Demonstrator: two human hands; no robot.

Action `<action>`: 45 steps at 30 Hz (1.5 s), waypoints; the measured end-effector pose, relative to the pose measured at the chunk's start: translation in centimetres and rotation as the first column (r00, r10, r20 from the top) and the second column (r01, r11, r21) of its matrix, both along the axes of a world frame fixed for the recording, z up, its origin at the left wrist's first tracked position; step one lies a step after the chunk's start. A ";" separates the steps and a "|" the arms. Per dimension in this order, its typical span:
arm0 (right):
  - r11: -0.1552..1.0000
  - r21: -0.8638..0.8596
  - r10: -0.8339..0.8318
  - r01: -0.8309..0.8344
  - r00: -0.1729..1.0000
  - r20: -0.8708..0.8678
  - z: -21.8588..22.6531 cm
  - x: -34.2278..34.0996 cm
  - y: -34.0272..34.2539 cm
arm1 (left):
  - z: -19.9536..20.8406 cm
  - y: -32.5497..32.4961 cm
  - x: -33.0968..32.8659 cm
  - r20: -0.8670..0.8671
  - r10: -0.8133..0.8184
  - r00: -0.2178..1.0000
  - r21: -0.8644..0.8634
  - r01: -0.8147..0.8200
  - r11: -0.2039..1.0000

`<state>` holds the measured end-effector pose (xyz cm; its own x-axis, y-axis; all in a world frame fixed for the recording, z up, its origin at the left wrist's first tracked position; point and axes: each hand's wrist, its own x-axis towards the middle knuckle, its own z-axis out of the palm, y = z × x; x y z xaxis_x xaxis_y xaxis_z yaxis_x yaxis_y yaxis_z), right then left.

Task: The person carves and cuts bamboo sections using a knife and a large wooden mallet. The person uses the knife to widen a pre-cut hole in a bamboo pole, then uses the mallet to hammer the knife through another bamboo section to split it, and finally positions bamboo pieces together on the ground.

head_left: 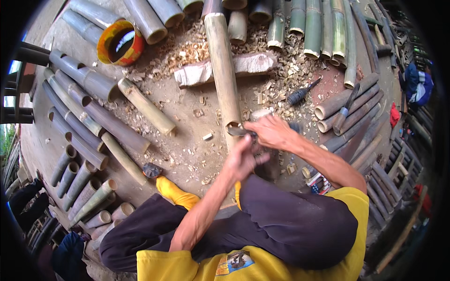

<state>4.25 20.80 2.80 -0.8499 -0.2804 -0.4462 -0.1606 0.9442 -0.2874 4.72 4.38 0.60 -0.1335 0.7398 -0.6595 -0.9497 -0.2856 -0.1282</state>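
A long pale bamboo tube (220, 70) runs from the far side toward my lap, with a notch cut in its upper wall near my hands. A dark-bladed tool (240, 132) lies across that notch. My right hand (272, 132) is closed at the tool's other end, its fingers partly hidden. Just below the notch, my left hand (243, 159) is close against the tube and smeared by motion, so I cannot tell what its fingers do. Behind my right hand shows the pale round end of a wooden piece (261, 113), partly covered. A whitish wood block (194, 75) lies crosswise under the tube.
Bamboo tubes lie left (115, 122), far (313, 37) and right (347, 100). Wood chips (293, 70) cover the ground. A dark-handled tool (300, 95) and another (344, 112) lie at right. A red-yellow ring-shaped container (133, 54) stands far left. My bent legs (300, 220) are close by.
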 end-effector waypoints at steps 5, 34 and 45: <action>0.513 -0.552 -0.593 0.657 0.737 0.325 6.2 2.0 -1.6 | 3.8 -0.1 3.6 -0.592 -0.238 0.770 -0.206 0.141 0.968; 0.338 -0.728 -0.681 0.597 0.689 0.249 -2.4 -5.2 -12.6 | 3.5 -4.5 -23.0 -0.110 -0.261 -0.959 -0.957 0.032 0.289; 0.822 -0.566 0.196 -0.059 0.963 0.185 -3.3 -1.8 -11.2 | -0.1 -15.6 -3.5 -0.326 -0.844 -0.426 -0.918 -0.072 0.390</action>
